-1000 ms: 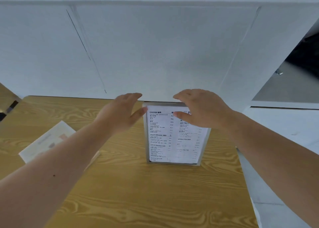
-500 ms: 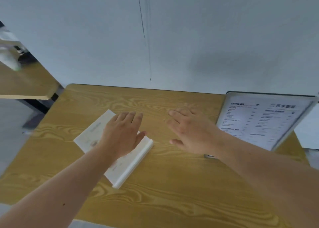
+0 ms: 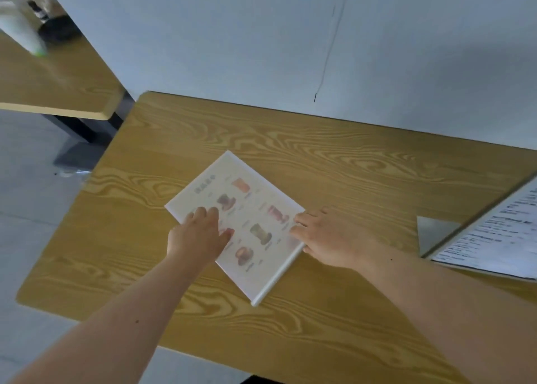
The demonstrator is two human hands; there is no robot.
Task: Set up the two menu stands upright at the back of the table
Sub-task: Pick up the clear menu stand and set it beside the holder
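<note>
A picture menu stand (image 3: 250, 209) with drink photos lies flat on the wooden table (image 3: 334, 162), turned at an angle. My left hand (image 3: 197, 237) rests on its near-left part, fingers spread. My right hand (image 3: 328, 238) touches its right edge, fingers at the corner and thumb by the rim; I cannot tell whether it grips. The text menu stand (image 3: 499, 238) stands upright at the right edge of the view, partly cut off.
A white wall (image 3: 261, 40) runs right behind the table's far edge. Another wooden table (image 3: 58, 81) stands to the left with a blurred white object (image 3: 23, 32) on it. Grey floor (image 3: 32, 186) lies left of my table.
Both hands left the upright text menu stand and moved left to the flat picture menu stand. The view swung left, so the upright stand now sits at the right edge.
</note>
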